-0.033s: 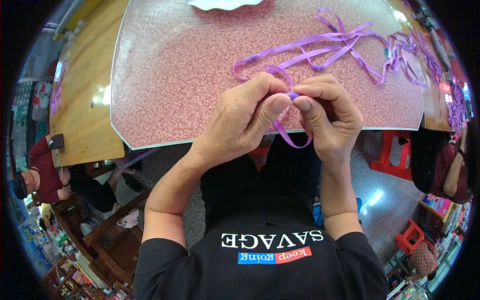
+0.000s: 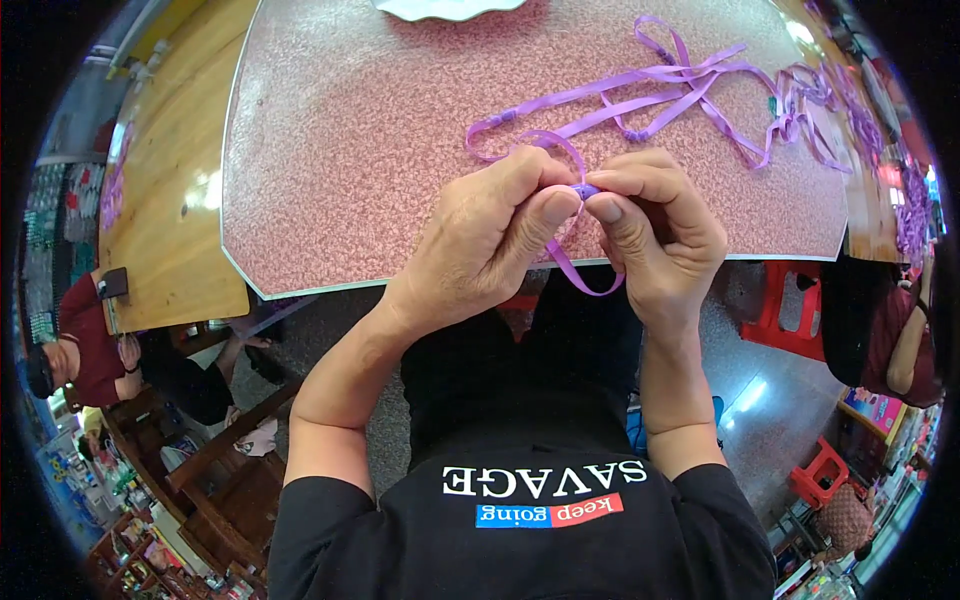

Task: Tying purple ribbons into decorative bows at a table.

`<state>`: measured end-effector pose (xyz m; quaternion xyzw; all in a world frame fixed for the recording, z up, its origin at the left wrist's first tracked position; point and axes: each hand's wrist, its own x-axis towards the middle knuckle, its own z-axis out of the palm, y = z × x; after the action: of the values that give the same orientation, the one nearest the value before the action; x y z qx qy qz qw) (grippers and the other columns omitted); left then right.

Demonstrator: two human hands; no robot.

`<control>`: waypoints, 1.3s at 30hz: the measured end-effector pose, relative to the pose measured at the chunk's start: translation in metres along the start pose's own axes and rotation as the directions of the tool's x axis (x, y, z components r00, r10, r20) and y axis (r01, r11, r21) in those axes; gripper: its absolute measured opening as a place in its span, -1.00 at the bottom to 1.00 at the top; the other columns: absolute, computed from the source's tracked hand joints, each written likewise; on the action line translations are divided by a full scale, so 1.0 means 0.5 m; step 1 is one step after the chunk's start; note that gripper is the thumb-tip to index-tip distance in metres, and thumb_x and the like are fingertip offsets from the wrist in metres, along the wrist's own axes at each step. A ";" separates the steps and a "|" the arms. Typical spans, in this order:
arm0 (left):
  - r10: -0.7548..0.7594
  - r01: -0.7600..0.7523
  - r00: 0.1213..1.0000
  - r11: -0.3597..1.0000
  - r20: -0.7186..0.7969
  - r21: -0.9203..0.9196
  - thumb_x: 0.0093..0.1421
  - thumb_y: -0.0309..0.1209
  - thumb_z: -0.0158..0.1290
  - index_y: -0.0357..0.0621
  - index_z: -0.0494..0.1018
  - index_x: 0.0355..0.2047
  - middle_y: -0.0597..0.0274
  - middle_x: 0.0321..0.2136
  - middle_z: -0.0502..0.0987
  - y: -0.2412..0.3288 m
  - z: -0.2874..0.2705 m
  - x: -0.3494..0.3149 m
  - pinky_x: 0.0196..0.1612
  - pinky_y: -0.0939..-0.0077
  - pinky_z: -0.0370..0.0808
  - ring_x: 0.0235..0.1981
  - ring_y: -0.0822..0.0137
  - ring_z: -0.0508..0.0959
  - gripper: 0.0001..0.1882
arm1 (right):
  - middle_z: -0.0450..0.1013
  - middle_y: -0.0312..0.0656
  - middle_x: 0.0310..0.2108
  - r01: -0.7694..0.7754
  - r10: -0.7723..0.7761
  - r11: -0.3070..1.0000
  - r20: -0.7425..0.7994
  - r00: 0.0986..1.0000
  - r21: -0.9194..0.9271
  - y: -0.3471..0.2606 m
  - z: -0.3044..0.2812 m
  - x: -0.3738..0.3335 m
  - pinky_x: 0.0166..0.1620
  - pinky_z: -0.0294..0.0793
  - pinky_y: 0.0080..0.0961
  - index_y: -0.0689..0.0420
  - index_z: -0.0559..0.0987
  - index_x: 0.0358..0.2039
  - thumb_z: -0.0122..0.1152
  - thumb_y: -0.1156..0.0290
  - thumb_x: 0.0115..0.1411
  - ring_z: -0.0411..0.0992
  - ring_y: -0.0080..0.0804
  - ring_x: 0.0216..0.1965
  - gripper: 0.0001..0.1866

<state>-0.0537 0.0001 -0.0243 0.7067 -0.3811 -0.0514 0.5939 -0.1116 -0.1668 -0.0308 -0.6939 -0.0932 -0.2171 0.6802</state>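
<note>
Just past the table's near edge, both my hands meet at a small purple fastener-like piece [image 2: 584, 190] on a purple ribbon [image 2: 582, 282]. My left hand [image 2: 500, 215] is closed, its thumb and bent fingers pinching the piece from the left. From the other side, the thumb and forefinger of my right hand [image 2: 665, 215] press together on it. One loop of ribbon rises above my fingertips, and another hangs below them past the edge. The ribbon stretches on across the table to the right, with several small purple pieces along it. My fingers hide part of the held piece.
The pink speckled table [image 2: 340, 150] has a pale metal-like edge. A white scalloped dish [image 2: 448, 8] sits at its far side. To the left is a wooden table [image 2: 165, 230], with a seated person [image 2: 90, 340] beside it. Red stools [image 2: 785, 310] stand at the right.
</note>
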 end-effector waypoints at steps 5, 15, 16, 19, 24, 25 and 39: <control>0.036 -0.037 0.997 0.999 -0.062 -0.007 0.36 -0.35 -0.03 -0.29 0.41 -0.27 0.12 -0.51 0.41 -0.001 0.017 -0.004 -0.48 0.39 0.38 -0.55 0.23 0.46 -0.79 | 0.44 -0.16 -0.27 0.068 -0.068 0.996 0.001 0.998 -0.057 -0.004 0.003 -0.003 -0.61 0.19 -0.79 0.29 0.56 -0.26 0.24 0.59 0.19 0.25 -0.73 -0.60 -0.90; 0.074 -0.083 0.991 0.994 -0.110 -0.074 0.37 -0.36 -0.06 -0.29 0.37 -0.37 0.12 -0.57 0.34 -0.006 0.030 0.000 -0.52 0.37 0.32 -0.60 0.18 0.39 -0.77 | 0.45 -0.12 -0.31 0.130 -0.128 0.986 0.031 0.991 -0.106 -0.013 -0.003 0.002 -0.61 0.22 -0.78 0.30 0.57 -0.29 0.27 0.57 0.17 0.30 -0.71 -0.61 -0.90; 0.078 -0.084 0.994 0.994 -0.082 -0.073 0.37 -0.36 -0.06 -0.30 0.37 -0.37 0.12 -0.57 0.34 -0.007 0.026 0.002 -0.52 0.36 0.31 -0.60 0.17 0.38 -0.76 | 0.48 -0.15 -0.35 0.100 -0.097 0.988 0.031 0.995 -0.119 -0.017 -0.005 0.005 -0.51 0.32 -0.71 0.26 0.59 -0.32 0.32 0.56 0.12 0.38 -0.60 -0.52 -0.88; 0.102 -0.104 0.994 0.990 -0.028 -0.094 0.37 -0.36 -0.06 -0.30 0.38 -0.38 0.12 -0.57 0.34 -0.007 0.019 0.010 -0.53 0.37 0.31 -0.61 0.19 0.37 -0.76 | 0.49 -0.14 -0.37 0.126 -0.120 0.985 0.056 0.991 -0.115 -0.009 -0.011 0.007 -0.52 0.32 -0.69 0.25 0.60 -0.34 0.34 0.54 0.11 0.38 -0.59 -0.53 -0.89; 0.078 -0.079 0.997 0.989 -0.015 -0.125 0.38 -0.36 -0.08 -0.30 0.39 -0.37 0.15 -0.60 0.35 -0.005 0.016 0.008 -0.53 0.42 0.29 -0.62 0.26 0.36 -0.75 | 0.48 -0.11 -0.38 0.229 -0.215 0.967 0.120 0.969 -0.111 0.001 -0.022 0.019 -0.63 0.22 -0.75 0.27 0.60 -0.33 0.32 0.52 0.14 0.32 -0.68 -0.64 -0.89; 0.074 -0.070 0.997 0.987 0.019 -0.145 0.39 -0.35 -0.09 -0.30 0.39 -0.38 0.18 -0.61 0.34 -0.003 0.014 0.011 -0.53 0.45 0.29 -0.62 0.31 0.36 -0.74 | 0.48 -0.11 -0.39 0.257 -0.241 0.961 0.148 0.959 -0.099 0.003 -0.026 0.024 -0.63 0.23 -0.75 0.27 0.60 -0.33 0.33 0.52 0.14 0.33 -0.68 -0.64 -0.89; -0.306 0.331 0.943 0.858 0.127 -0.392 0.45 -0.24 -0.17 -0.24 0.42 -0.31 0.43 -0.54 0.31 0.019 -0.003 0.018 -0.46 0.68 0.24 -0.51 0.61 0.27 -0.67 | 0.43 -0.12 -0.19 0.003 -0.009 0.994 0.047 0.999 0.113 0.022 -0.011 0.004 -0.52 0.42 -0.73 0.29 0.56 -0.20 0.22 0.64 0.18 0.44 -0.60 -0.45 -0.84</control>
<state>-0.0512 -0.0043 -0.0119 0.6184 -0.2573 -0.2484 0.6998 -0.1062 -0.1734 -0.0399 -0.6591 -0.1236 -0.1968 0.7153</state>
